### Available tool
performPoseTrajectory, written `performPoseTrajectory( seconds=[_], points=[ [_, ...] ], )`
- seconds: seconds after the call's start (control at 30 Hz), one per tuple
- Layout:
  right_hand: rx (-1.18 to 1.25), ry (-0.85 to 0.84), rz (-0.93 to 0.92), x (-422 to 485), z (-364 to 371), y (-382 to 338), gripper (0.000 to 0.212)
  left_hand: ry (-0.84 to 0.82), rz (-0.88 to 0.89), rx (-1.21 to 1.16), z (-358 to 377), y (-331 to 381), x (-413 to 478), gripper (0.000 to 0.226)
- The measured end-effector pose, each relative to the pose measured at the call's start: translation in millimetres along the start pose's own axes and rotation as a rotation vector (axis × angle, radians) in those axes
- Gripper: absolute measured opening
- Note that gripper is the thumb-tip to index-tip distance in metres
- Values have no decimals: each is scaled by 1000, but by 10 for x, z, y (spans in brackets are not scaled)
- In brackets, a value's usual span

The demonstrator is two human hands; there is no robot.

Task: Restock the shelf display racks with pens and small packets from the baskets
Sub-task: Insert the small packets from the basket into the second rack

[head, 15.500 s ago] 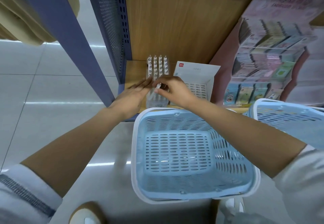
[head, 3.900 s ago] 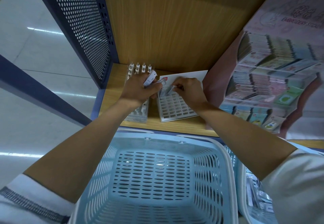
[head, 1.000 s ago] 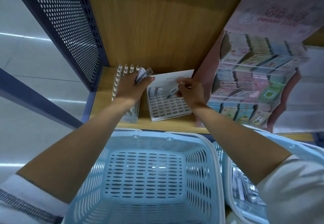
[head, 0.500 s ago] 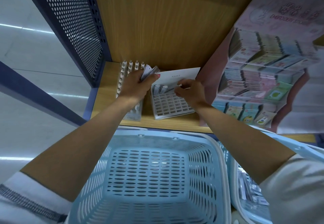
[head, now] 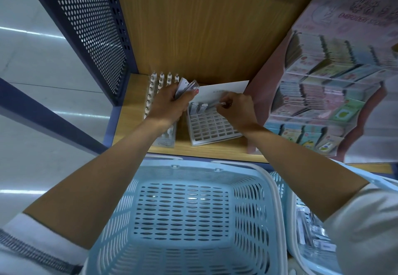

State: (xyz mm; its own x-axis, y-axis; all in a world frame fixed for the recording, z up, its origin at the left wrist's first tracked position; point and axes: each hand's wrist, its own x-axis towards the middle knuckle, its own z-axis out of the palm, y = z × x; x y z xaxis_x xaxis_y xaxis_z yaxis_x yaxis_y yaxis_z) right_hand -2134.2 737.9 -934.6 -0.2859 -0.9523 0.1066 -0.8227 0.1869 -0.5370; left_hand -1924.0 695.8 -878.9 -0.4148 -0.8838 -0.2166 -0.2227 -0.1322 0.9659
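On the wooden shelf (head: 133,111) stand two racks. The left pen rack (head: 160,81) is full of upright white pens. The white grid rack (head: 212,127) to its right holds three small packets in its back row (head: 198,107). My left hand (head: 170,104) grips a bundle of small clear packets (head: 185,87) above the pen rack. My right hand (head: 235,107) pinches one small packet (head: 213,105) at the back row of the grid rack.
A light blue basket (head: 277,210) with nothing in it sits below my arms. A second blue basket (head: 312,242) at the right holds packets. A pink sticker display (head: 323,93) stands on the shelf's right. A blue perforated panel (head: 94,27) bounds the shelf's left.
My right hand has lowered its packet toward the back row of the grid rack. My left hand keeps its bundle in the same place. The camera shifted slightly.
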Motion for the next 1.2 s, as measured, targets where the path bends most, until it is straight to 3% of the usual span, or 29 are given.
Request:
performPoseTrajectory(
  seconds=[0.3, 0.53, 0.73, 1.2],
  points=[
    [60, 20, -103, 33, 56, -40, 1, -1, -10, -29, 3, 24, -19, 30],
    [77, 64, -116, 8, 56, -18, 7, -9, 5, -23, -4, 22, -20, 33],
    [66, -6, -177, 17, 33, -18, 7, -27, 8, -30, -22, 15, -19, 34],
    [174, -26, -65, 35, 196, 6, 10, -41, 23, -47, -14, 10, -11, 35]
  ],
)
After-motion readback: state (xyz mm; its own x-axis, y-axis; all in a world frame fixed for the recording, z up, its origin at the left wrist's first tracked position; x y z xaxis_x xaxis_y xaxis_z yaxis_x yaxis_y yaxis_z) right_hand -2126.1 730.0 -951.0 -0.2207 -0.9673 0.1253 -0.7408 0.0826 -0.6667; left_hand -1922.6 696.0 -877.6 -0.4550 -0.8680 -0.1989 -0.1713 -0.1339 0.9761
